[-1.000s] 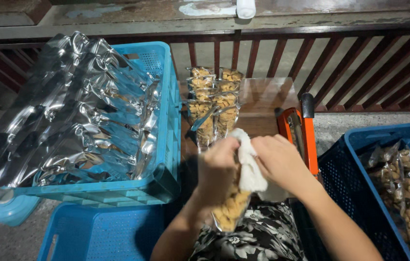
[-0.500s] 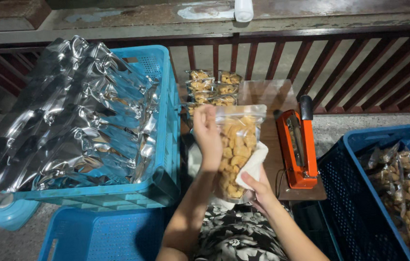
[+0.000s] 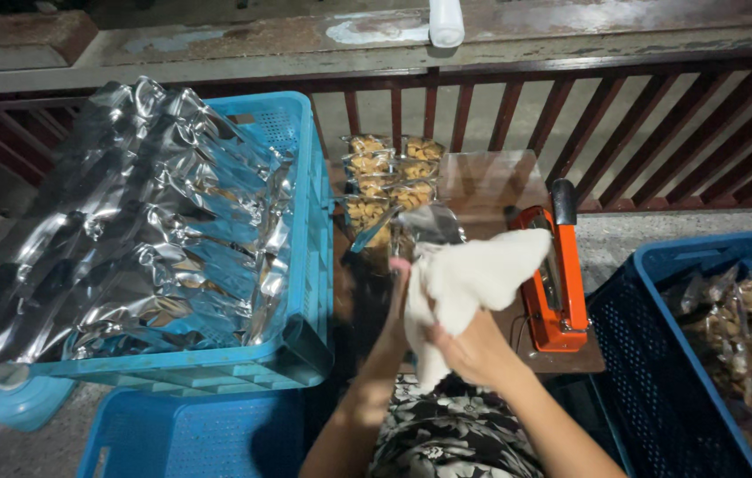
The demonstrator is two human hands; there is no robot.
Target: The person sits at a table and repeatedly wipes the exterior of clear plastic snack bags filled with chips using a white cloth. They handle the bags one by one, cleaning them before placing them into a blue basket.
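My right hand (image 3: 475, 350) grips a white cloth (image 3: 469, 276) and presses it over a snack pouch (image 3: 430, 225). Only the pouch's shiny upper part shows above the cloth. My left hand (image 3: 396, 305) is behind the cloth at the pouch's left side and holds it; most of that hand is hidden. Both hands hover over the near edge of a small wooden table (image 3: 491, 181), just left of an orange heat sealer (image 3: 557, 292).
A light blue crate (image 3: 312, 257) piled with silver foil pouches (image 3: 146, 230) stands at left, another blue crate (image 3: 190, 434) below it. Rows of filled snack pouches (image 3: 385, 173) lie on the table. A dark blue crate (image 3: 659, 354) with snack packs stands at right. A brown railing (image 3: 624, 115) runs behind.
The pouch, held up with its clear front showing half a second ago, is now covered by the cloth. My right hand has risen with the cloth over it.
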